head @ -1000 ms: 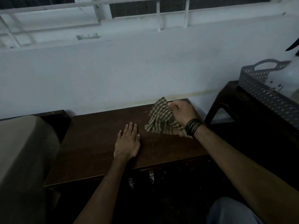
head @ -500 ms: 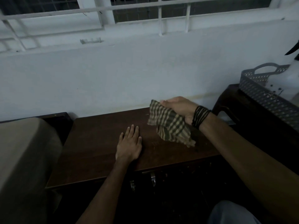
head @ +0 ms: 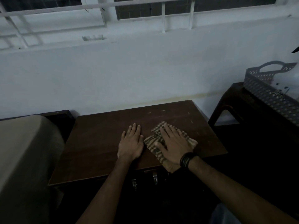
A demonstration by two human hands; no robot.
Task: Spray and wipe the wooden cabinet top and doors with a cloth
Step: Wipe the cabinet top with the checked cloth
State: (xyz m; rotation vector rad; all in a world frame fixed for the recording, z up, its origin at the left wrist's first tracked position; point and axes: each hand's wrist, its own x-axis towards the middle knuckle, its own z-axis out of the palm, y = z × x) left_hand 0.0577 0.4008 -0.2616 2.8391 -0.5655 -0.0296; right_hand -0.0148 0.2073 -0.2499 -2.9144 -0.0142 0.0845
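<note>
1. Two small metal door handles point(head: 155, 175) are seen just under the front edge of the dark brown wooden cabinet top point(head: 97, 143), on the shadowed doors below it.
2. The right hand point(head: 174, 147) is laid palm down on the green-and-beige checked cloth point(head: 153, 143), its fingers straight and spread, pressing the cloth flat against the wood; nothing is gripped. A band of dark cords point(head: 186, 160) is worn round its wrist.
3. The cloth is found on the cabinet top near the front edge, right of the middle, with one corner hanging slightly over that edge beneath the wrist.
4. The left hand point(head: 131, 145) is rested flat on the bare wood just beside the cloth's left edge, fingers straight and together, holding nothing.
5. Pale scuff marks are visible on the wood toward the back right corner.
6. A rounded beige cushioned shape point(head: 24, 159) is seen beside the cabinet's left edge.
7. A grey perforated plastic basket point(head: 267, 92) with a handle is stood on a dark wooden stool point(head: 229, 102) beyond the right edge.
8. A white wall point(head: 129, 75) is met by the back edge, and a white window grille point(head: 163, 16) is set above it.
</note>
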